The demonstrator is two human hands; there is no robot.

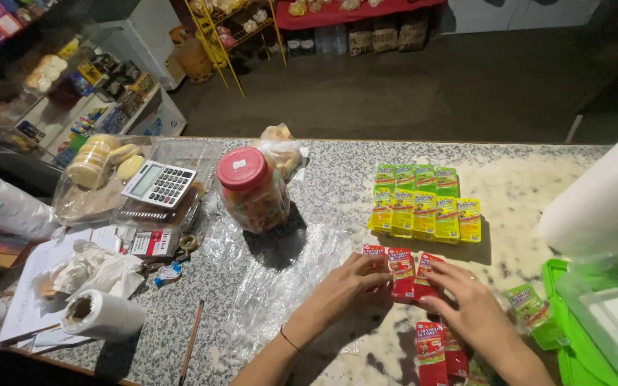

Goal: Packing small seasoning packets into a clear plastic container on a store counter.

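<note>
Nearest: a second stack of red rectangular sachets at the edge of the speckled granite counter, partly under the right forearm.

Left hand: palm down, fingers curled loosely over a row of small red rectangular sachets, steadying its left end; it presses rather than grips.

Right hand: fingers spread flat over the same row's right end, nudging the packets edge to edge. Neither hand lifts anything.

Right: a green sachet lying loose beside a green plastic tray.

Left: crumpled clear plastic wrap, a wooden pencil, a white paper roll.

Beyond the hands: a grid of yellow and green sachets, sorted by colour, apart from the red row.

Further: a clear jar with a red lid, contents probably sweets, though too blurred to be sure; a grey calculator resting on a clear container of round biscuits.
</note>
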